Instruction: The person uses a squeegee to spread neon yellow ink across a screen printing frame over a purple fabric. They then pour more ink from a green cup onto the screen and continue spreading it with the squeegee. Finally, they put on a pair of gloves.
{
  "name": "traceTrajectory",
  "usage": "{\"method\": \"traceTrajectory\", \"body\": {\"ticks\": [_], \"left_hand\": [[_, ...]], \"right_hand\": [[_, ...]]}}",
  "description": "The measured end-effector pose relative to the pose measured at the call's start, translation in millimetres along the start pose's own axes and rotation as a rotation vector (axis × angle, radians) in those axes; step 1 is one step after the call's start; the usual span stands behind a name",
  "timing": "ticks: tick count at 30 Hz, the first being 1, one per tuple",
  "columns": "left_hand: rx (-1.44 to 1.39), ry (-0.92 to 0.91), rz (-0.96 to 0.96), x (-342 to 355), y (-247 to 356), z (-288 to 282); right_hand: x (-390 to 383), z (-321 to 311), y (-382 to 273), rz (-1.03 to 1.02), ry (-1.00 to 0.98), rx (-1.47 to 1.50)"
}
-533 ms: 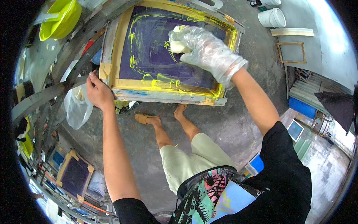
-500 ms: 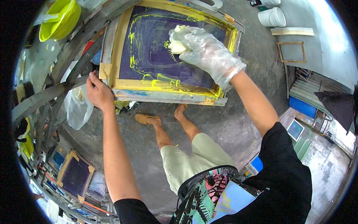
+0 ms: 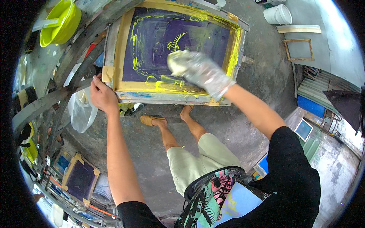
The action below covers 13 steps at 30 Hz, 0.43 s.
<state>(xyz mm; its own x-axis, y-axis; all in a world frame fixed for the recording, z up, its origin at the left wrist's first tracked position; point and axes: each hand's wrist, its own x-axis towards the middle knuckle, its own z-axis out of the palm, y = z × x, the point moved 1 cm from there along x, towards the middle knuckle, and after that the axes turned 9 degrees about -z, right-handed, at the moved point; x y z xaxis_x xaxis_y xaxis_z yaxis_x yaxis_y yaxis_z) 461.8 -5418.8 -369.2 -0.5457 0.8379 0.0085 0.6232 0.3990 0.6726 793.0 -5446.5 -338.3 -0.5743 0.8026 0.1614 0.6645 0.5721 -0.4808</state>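
A screen printing frame (image 3: 118, 68) lies before me, its dark purple mesh streaked with bright yellow ink and edged in tan tape. A small yellow spiky curved design shows near the mesh's middle. My right hand (image 3: 205, 74), inside a clear plastic glove, presses a pale, yellow-stained sponge (image 3: 176, 64) to the lower middle of the mesh; motion blurs it slightly. Bare, my left hand (image 3: 103, 97) is closed round the near left corner of the frame, beside a curved metal rail (image 3: 42, 100); part of its grip is hidden.
At upper left a lime-yellow bowl (image 3: 66, 24) holds a flat-handled tool. A clear plastic bag (image 3: 83, 110) hangs below the rail. Another taped screen (image 3: 80, 178) leans at lower left. A white bucket (image 3: 278, 15) and a bare wooden frame (image 3: 299, 49) are at the right.
My right hand has moved the sponge down and slightly left over the mesh, uncovering more of the yellow design. My left hand stays at the frame's corner.
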Motion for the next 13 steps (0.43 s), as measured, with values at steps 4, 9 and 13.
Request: {"method": "traceTrajectory", "body": {"ticks": [4,9,13], "left_hand": [[0.033,0.004,0.022,-0.3,0.0,-3.0],[0.080,0.019,0.100,4.0,5.8,2.6],[0.163,0.072,0.113,-2.5,10.1,-3.3]], "right_hand": [[16.9,-30.1,21.8,0.125,0.107,-0.344],[16.9,7.8,-13.1,-0.055,0.238,-0.094],[4.0,-11.9,35.5,0.267,-0.227,-0.162]]}}
